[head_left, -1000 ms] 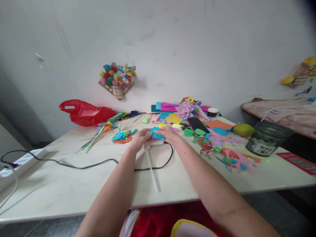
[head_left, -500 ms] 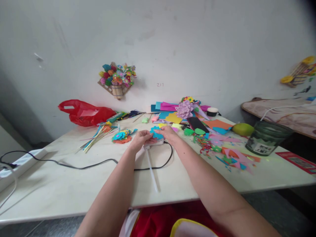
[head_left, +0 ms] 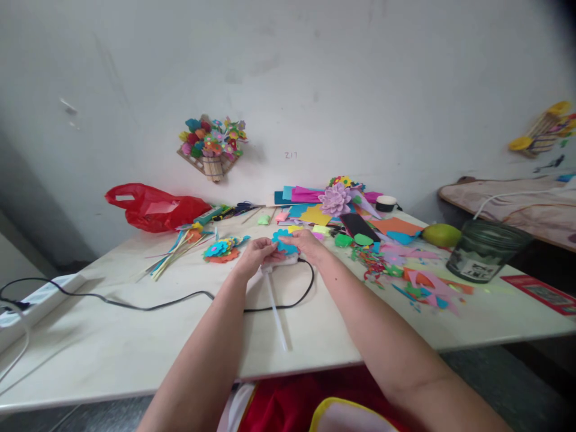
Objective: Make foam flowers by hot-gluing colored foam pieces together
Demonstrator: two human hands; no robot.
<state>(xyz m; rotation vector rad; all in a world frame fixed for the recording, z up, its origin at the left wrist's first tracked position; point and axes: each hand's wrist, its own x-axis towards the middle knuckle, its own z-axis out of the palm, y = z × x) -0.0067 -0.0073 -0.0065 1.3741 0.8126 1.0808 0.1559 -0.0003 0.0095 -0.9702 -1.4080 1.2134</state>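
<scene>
Both my hands meet at the middle of the white table (head_left: 112,336), pinching a blue foam flower (head_left: 283,241). My left hand (head_left: 256,254) grips its left side with curled fingers. My right hand (head_left: 305,242) holds its right side, fingers closed on it. Under the hands lies a white glue gun (head_left: 279,261) with a long white glue stick (head_left: 277,312) pointing toward me and a black cord (head_left: 171,300) running off to the left. A pile of finished foam flowers (head_left: 221,248) sits just left of my left hand.
Coloured foam sheets and a large purple flower (head_left: 335,199) lie at the back. Foam scraps (head_left: 418,281) spread to the right, near a dark glass jar (head_left: 485,251) and a green fruit (head_left: 441,234). A red plastic bag (head_left: 155,207) and coloured sticks (head_left: 177,249) lie left.
</scene>
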